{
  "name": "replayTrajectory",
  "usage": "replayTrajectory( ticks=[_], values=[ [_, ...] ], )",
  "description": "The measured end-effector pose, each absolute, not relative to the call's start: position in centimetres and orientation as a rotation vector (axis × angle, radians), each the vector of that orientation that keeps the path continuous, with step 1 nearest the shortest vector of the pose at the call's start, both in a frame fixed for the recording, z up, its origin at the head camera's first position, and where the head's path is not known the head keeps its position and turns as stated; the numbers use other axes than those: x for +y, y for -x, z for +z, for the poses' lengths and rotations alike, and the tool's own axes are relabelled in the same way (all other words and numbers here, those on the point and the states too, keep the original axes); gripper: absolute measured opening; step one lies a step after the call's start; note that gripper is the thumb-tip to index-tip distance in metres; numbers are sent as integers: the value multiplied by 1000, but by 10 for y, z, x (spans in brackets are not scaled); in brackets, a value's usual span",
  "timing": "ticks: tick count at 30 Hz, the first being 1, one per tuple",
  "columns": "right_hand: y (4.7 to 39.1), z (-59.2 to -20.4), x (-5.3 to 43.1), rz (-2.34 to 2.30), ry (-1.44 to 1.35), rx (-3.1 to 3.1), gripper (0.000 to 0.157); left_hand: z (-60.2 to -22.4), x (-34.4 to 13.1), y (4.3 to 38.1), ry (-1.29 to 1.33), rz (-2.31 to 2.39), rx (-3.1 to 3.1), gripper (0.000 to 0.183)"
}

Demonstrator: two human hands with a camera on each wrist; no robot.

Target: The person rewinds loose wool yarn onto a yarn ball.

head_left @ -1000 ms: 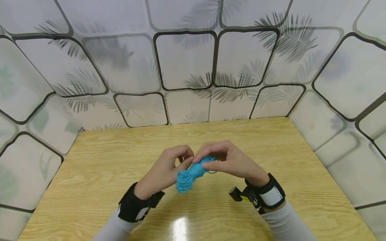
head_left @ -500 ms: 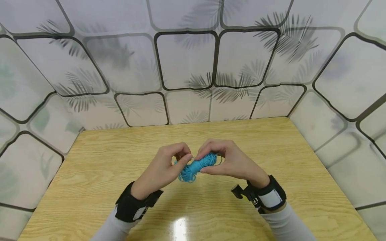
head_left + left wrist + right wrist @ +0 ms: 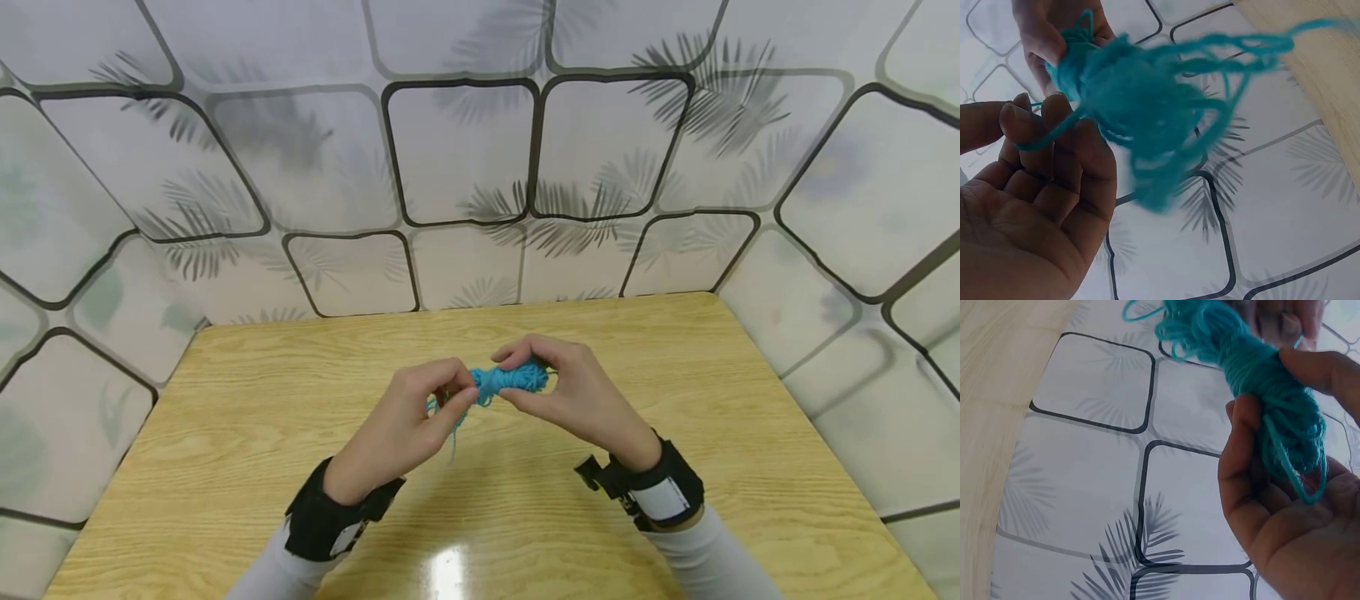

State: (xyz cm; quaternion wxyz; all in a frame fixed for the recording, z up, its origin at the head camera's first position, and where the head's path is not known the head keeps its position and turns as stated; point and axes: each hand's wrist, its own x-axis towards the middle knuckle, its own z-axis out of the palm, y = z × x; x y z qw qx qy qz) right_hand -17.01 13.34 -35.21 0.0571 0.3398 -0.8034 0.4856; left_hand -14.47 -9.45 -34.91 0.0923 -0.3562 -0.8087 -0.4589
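Note:
A bundle of bright blue yarn, wrapped tight round its middle with loose loops at both ends, is held up above the table between the two hands. The right hand grips the bundle between thumb and fingers near its right end; in the right wrist view the yarn lies along that palm. My left hand pinches a single strand beside the bundle, seen running between the fingertips in the left wrist view. Loops at the left end hang partly behind the left hand in the head view.
A light wood-grain table lies under the hands. Patterned sheeting with dark outlines and leaf prints rises at its back and sides. Black straps with small cameras sit on both wrists.
The yarn bundle has turned from slanting down to the left to nearly level and has risen slightly. The left hand has moved a little left, and a loose end now dangles below it.

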Motion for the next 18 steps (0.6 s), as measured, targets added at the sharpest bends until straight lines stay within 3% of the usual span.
replayTrajectory(
  ticks=[9,15,18],
  values=[
    [173,-354,132,1578,-820,-2301,17,-348,-94,142,1103,-1367,-2361,12],
    [174,-352,134,1720,-809,-2140,35,-350,-94,144,1075,-1347,-2389,12],
    [173,-350,136,1859,-834,-2063,35,-351,-95,145,1074,-1345,-2395,12]
  ],
)
